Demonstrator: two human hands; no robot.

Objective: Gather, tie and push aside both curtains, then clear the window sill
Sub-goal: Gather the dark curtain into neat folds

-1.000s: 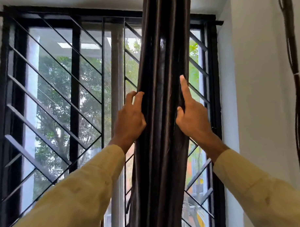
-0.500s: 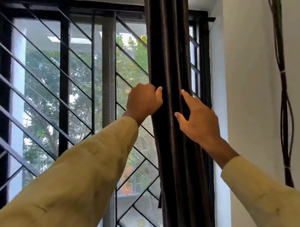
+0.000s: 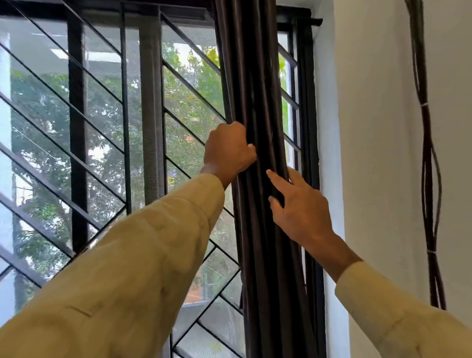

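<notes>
The black diagonal window grille (image 3: 78,130) filled the left of the frame. Reaching up from a pale yellow sleeve (image 3: 126,276), the left hand (image 3: 228,149) was curled tight round the left edge of the dark curtain (image 3: 252,71) — bunched into a narrow column of folds, hanging near the window's right edge. Just below, the right hand (image 3: 300,208) lay against the folds' right side, fingers straight and spread, clasping nothing. Further right, on the white wall (image 3: 374,120), a bundle of dark cables (image 3: 427,172) ran down.
</notes>
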